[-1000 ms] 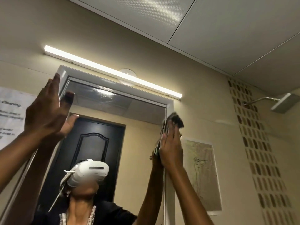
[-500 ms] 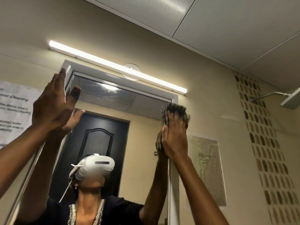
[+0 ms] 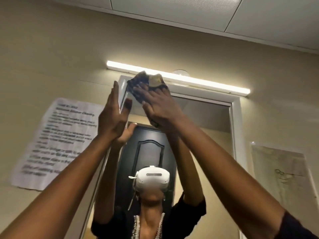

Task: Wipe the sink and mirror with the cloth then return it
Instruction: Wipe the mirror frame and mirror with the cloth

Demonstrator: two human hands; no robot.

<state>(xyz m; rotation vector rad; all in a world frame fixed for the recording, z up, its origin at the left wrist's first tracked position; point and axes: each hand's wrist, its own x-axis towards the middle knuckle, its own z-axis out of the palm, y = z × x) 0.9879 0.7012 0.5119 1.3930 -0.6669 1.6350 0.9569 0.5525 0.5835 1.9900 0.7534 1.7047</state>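
While the right hand (image 3: 160,107) presses the dark patterned cloth (image 3: 146,87) flat against the top left corner of the white-framed wall mirror (image 3: 235,121), the fingers lie spread over the fabric and do not close around it; the cloth is held by the pressure of the palm against the glass. It is bunched, and its upper edge reaches above the frame, in front of the long lit light bar (image 3: 198,81) fixed over the mirror. I judge that the hand is flat so that a wide area of cloth touches the glass in each stroke.

The left hand (image 3: 114,119) is open and holds nothing. It stands upright at the left edge of the frame, probably to steady the body during the high reach, though I cannot tell whether it touches the frame.

Both arms are stretched up, and the reflection shows them together with a white headset (image 3: 151,177) and a dark panelled door (image 3: 148,152). A printed paper notice (image 3: 53,144) hangs on the beige wall beside the mirror. The sink is not in view.
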